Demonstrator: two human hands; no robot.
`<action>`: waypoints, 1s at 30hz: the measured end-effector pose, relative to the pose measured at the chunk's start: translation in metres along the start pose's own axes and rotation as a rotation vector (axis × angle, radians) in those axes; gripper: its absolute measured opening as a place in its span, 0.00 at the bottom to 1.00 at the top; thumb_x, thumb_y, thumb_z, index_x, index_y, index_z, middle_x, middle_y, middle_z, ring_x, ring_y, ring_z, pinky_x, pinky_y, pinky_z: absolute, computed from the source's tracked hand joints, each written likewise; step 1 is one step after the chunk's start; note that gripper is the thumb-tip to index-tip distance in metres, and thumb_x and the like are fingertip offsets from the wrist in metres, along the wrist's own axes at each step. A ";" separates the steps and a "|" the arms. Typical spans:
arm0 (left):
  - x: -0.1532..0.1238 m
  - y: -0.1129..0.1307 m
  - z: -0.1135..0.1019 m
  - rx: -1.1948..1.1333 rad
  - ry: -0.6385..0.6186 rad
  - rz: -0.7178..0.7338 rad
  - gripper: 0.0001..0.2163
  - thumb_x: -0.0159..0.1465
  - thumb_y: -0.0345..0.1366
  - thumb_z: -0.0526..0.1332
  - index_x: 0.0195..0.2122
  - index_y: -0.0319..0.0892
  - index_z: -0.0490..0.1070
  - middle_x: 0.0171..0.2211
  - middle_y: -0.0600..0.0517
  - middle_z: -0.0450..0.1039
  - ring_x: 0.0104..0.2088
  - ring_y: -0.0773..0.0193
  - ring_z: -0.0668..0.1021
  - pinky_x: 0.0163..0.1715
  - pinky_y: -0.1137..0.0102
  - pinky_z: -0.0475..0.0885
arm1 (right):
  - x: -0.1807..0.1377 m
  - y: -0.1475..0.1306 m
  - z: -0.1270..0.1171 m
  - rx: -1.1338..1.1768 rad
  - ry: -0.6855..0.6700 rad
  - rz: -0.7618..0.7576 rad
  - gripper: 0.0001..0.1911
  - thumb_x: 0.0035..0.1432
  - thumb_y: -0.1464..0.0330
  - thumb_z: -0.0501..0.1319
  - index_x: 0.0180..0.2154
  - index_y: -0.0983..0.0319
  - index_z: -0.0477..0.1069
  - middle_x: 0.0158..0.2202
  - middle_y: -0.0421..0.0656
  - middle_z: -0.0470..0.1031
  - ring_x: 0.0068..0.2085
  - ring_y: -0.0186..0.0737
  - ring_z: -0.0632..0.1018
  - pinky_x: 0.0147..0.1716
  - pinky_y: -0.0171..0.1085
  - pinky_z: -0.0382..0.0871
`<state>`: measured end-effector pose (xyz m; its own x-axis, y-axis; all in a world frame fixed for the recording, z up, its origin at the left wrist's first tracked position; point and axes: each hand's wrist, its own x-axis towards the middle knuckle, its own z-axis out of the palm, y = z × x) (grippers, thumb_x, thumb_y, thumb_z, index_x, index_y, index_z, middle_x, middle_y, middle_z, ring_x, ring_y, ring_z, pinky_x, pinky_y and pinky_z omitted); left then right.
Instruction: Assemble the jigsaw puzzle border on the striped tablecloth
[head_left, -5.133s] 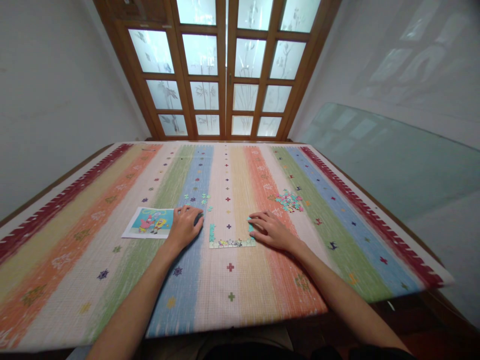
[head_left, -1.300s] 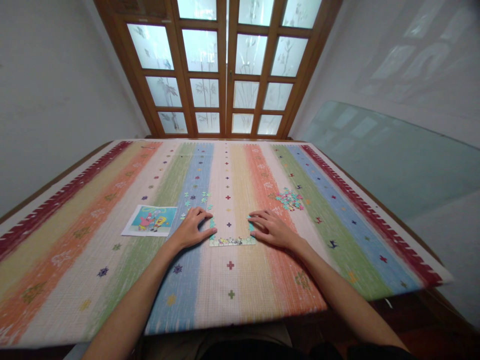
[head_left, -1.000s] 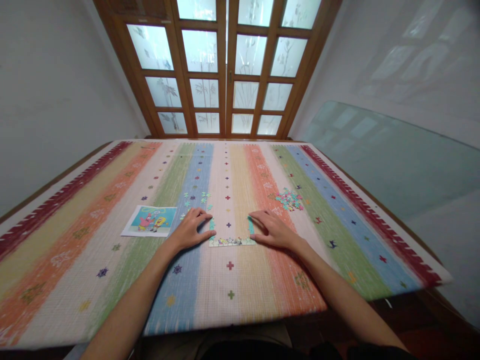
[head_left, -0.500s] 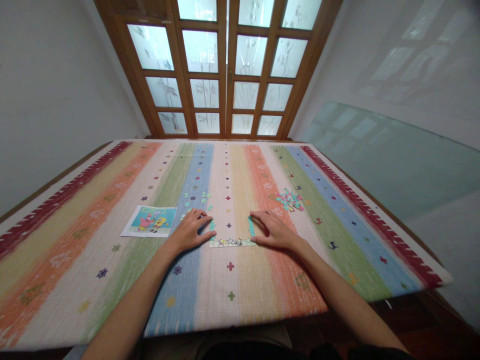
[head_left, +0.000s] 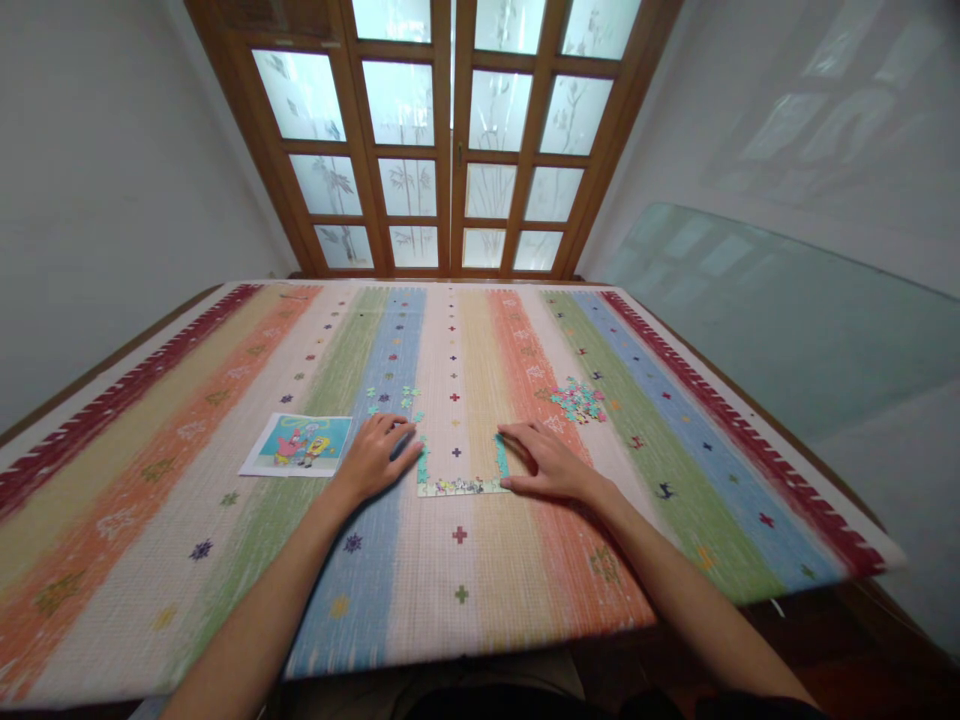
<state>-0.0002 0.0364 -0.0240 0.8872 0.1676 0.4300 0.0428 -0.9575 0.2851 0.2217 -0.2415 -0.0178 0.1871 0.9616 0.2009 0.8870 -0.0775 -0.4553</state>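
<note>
A U-shaped strip of joined jigsaw pieces (head_left: 461, 487) lies on the striped cloth, with a bottom row and two short sides. My left hand (head_left: 375, 458) rests just left of it, thumb and fingers apart and nothing visible in them. At the right side, my right hand (head_left: 546, 460) lies with thumb and fingertips against the edge pieces, fingers apart. Several loose turquoise pieces (head_left: 409, 393) lie beyond my left hand, some partly hidden by it. A picture card (head_left: 296, 445) with cartoon figures sits to the left of that hand.
A heap of mixed jigsaw pieces (head_left: 579, 400) lies on the right, beyond my right hand. The patterned tablecloth (head_left: 461, 560) covers the table. Wooden doors with glass panes (head_left: 409, 185) stand behind it, and a glass sheet (head_left: 795, 320) leans at the right wall.
My left hand has shifted slightly left, off the left side of the jigsaw strip, uncovering those pieces. My right hand stays in place.
</note>
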 end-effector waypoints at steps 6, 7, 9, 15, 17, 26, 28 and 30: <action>0.007 -0.016 0.008 0.121 0.031 -0.127 0.17 0.71 0.46 0.57 0.54 0.44 0.75 0.56 0.40 0.74 0.57 0.43 0.71 0.55 0.49 0.67 | 0.000 0.000 0.000 -0.009 -0.006 -0.001 0.40 0.59 0.51 0.67 0.67 0.61 0.60 0.59 0.55 0.72 0.58 0.58 0.71 0.59 0.56 0.67; 0.008 -0.018 0.010 0.136 0.022 -0.139 0.18 0.71 0.46 0.57 0.55 0.44 0.75 0.58 0.40 0.74 0.58 0.42 0.70 0.55 0.48 0.67 | 0.000 0.000 0.000 -0.010 -0.005 -0.002 0.40 0.59 0.52 0.67 0.66 0.61 0.60 0.59 0.55 0.72 0.58 0.58 0.71 0.59 0.56 0.67; 0.011 -0.020 0.014 0.166 0.001 -0.149 0.18 0.70 0.46 0.57 0.56 0.45 0.75 0.60 0.40 0.72 0.60 0.40 0.69 0.55 0.47 0.66 | 0.000 0.000 0.000 -0.009 -0.003 -0.011 0.39 0.59 0.52 0.67 0.66 0.61 0.61 0.60 0.55 0.71 0.59 0.57 0.71 0.59 0.56 0.67; 0.014 -0.021 0.018 0.202 -0.022 -0.130 0.15 0.71 0.44 0.58 0.53 0.46 0.77 0.58 0.41 0.75 0.61 0.40 0.69 0.56 0.47 0.64 | 0.001 0.001 0.001 -0.040 -0.008 -0.035 0.37 0.60 0.52 0.66 0.65 0.62 0.63 0.61 0.54 0.71 0.59 0.56 0.70 0.60 0.56 0.66; 0.014 -0.020 0.016 0.178 -0.003 -0.133 0.14 0.70 0.43 0.58 0.50 0.45 0.78 0.55 0.42 0.77 0.59 0.42 0.71 0.55 0.48 0.64 | 0.001 0.001 0.000 -0.060 -0.009 -0.048 0.35 0.61 0.52 0.66 0.64 0.62 0.64 0.61 0.54 0.71 0.59 0.56 0.70 0.60 0.55 0.66; 0.014 -0.015 0.009 0.052 0.030 -0.191 0.07 0.67 0.37 0.59 0.37 0.44 0.75 0.42 0.46 0.81 0.49 0.46 0.75 0.51 0.51 0.66 | 0.001 0.000 0.000 -0.090 -0.013 -0.067 0.33 0.62 0.53 0.65 0.63 0.62 0.65 0.61 0.54 0.71 0.59 0.56 0.71 0.60 0.56 0.66; 0.014 -0.014 0.010 0.033 0.048 -0.221 0.07 0.66 0.37 0.60 0.41 0.44 0.75 0.42 0.45 0.80 0.49 0.46 0.75 0.50 0.52 0.67 | 0.001 0.000 0.000 -0.092 -0.012 -0.064 0.34 0.62 0.53 0.65 0.64 0.60 0.65 0.61 0.54 0.71 0.59 0.56 0.71 0.60 0.55 0.66; 0.013 -0.014 0.012 0.036 0.075 -0.236 0.11 0.65 0.38 0.61 0.47 0.43 0.75 0.45 0.43 0.79 0.50 0.45 0.74 0.51 0.52 0.68 | 0.001 -0.001 0.000 -0.085 -0.010 -0.062 0.34 0.62 0.53 0.65 0.64 0.59 0.64 0.61 0.53 0.71 0.59 0.56 0.71 0.60 0.55 0.66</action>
<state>0.0166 0.0494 -0.0325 0.8141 0.4029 0.4183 0.2618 -0.8975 0.3550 0.2214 -0.2403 -0.0173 0.1268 0.9678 0.2176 0.9294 -0.0393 -0.3669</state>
